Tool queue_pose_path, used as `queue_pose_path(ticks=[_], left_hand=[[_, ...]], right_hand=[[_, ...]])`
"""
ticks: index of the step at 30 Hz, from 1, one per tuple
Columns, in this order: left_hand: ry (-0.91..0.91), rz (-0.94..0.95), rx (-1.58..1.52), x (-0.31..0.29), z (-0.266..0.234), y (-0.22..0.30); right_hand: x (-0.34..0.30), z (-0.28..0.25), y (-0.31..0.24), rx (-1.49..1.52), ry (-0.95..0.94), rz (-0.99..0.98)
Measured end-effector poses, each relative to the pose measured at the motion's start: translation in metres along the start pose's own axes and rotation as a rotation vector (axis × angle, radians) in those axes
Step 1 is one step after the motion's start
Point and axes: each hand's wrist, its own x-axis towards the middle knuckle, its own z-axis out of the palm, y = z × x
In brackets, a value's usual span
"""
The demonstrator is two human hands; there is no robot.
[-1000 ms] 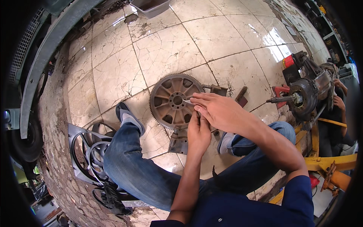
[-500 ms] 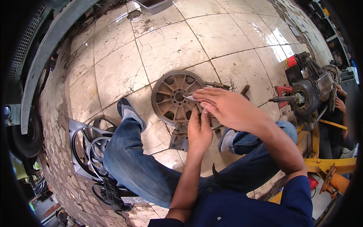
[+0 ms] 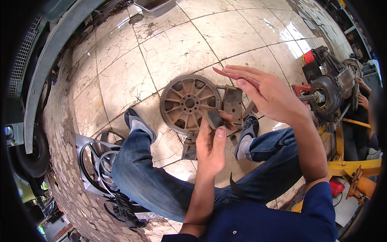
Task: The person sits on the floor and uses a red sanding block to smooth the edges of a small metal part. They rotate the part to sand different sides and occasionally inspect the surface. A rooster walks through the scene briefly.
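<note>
Shows, beneath the left hand (image 3: 213,147) and the right hand (image 3: 278,94), a broad floor (image 3: 181,52) of pale, cracked tiles. Far to the left of both hands, a long curved grey bar (image 3: 44,72) along the rim of the view. Wears blue jeans (image 3: 149,163), with knees spread to either side of the left hand. Well to the right of the right hand, a yellow frame (image 3: 350,167), and ahead of that a dark drum assembly (image 3: 324,99) with a co-worker's hand (image 3: 364,103) at its far side. Well to the left of the left hand, a silvery panel (image 3: 82,141) with black rings.

Just ahead of the left hand, a rust-brown toothed wheel (image 3: 189,90), flat on the tiles, its near right edge partly hidden behind fingers and block. Far ahead of both hands, a grey tub (image 3: 161,11). Between the left hand and the right hand, a flat metal plate (image 3: 232,99).

Pinches a folded reddish sheet (image 3: 240,76) between thumb and straight fingers of the right hand, raised clear of the left. Grasps a small dark block (image 3: 215,118) in the left hand, fingers curled around it. Just right of the left hand, a small round dark piece (image 3: 233,137) on the floor.
</note>
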Motion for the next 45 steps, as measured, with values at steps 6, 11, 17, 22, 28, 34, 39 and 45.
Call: queue_pose_path(ticks=[6, 11, 17, 22, 28, 34, 39, 45], left_hand=[[-0.090, 0.153, 0.256, 0.002, -0.006, -0.001], [-0.089, 0.158, 0.315, 0.004, 0.000, 0.003], [-0.049, 0.097, 0.369, 0.004, -0.001, -0.001], [0.021, -0.007, 0.371, 0.000, -0.007, -0.008], [0.118, 0.045, 0.714, 0.001, -0.012, -0.029], [0.171, -0.073, 0.514, -0.002, -0.023, -0.050], [0.136, 0.020, 0.674, -0.006, -0.010, -0.057], [0.211, -0.129, 0.439, -0.004, -0.013, -0.054]], right_hand=[[-0.002, 0.007, 0.012, -0.106, -0.040, -0.063], [-0.004, 0.010, 0.017, -0.128, -0.089, -0.100], [-0.004, 0.010, 0.014, -0.093, -0.061, -0.093], [-0.004, 0.013, 0.002, -0.026, -0.121, -0.125], [-0.015, 0.051, -0.004, -0.155, -0.042, -0.294], [-0.010, 0.071, -0.003, -0.052, -0.143, -0.112], [-0.008, 0.078, 0.005, 0.039, -0.135, -0.029], [-0.012, 0.080, 0.002, -0.072, -0.125, -0.112]])
